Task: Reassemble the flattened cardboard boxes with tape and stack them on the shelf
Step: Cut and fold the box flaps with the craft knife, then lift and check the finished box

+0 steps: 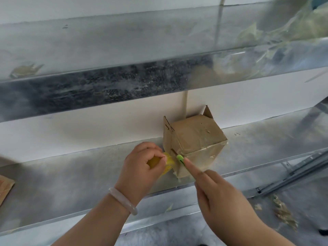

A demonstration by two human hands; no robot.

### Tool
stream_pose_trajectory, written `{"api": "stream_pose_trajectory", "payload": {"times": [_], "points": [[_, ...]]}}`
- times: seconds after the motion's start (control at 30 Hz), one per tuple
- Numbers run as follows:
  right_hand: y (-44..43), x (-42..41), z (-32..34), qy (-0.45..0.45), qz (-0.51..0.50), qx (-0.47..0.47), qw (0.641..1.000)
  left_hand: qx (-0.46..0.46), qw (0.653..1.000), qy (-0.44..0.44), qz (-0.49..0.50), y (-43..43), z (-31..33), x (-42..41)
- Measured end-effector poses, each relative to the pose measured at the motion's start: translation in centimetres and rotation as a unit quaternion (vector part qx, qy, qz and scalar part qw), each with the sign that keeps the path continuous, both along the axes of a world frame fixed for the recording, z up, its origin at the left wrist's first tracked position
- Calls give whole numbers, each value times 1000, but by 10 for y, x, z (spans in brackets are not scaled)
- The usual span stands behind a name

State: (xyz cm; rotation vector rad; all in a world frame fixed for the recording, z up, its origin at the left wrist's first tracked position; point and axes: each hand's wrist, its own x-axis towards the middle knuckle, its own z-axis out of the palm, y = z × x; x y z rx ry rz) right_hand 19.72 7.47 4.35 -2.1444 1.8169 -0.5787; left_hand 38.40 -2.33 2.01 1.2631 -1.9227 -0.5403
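A small brown cardboard box, wrapped in clear tape, stands on the metal shelf against the white wall. Two of its flaps stick up at the back. My left hand grips a yellow roll of tape just left of the box's front corner. My right hand holds a green cutter, with the forefinger stretched along it. The cutter's tip is at the tape between the roll and the box.
A second metal shelf runs above, with crumpled clear plastic at its right end. A piece of brown cardboard lies at the lower shelf's left edge. Tape scraps lie on the floor at right, beside a metal rail.
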Motion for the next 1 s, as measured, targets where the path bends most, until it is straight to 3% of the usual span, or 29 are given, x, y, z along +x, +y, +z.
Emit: {"api": "stream_pose_trajectory", "payload": {"times": [0.1,0.43,0.5,0.6,0.8,1.0], "points": [[-4,9,-7,56,-32,-14,998,1,1000,-8,11,1,1,-2],[-12,23,6,153,-32,101,983,-9,999,-10,29,5,0,-9],[-10,19,1,128,-31,74,989,-21,1000,-5,13,8,1,-11],[-15,6,-9,130,-31,112,985,-38,999,12,15,6,4,-10],[-4,-7,-28,24,8,23,999,-26,997,-63,38,-13,-18,16],[14,-51,-35,-142,29,-221,964,-44,981,-162,94,-23,-53,29]]}}
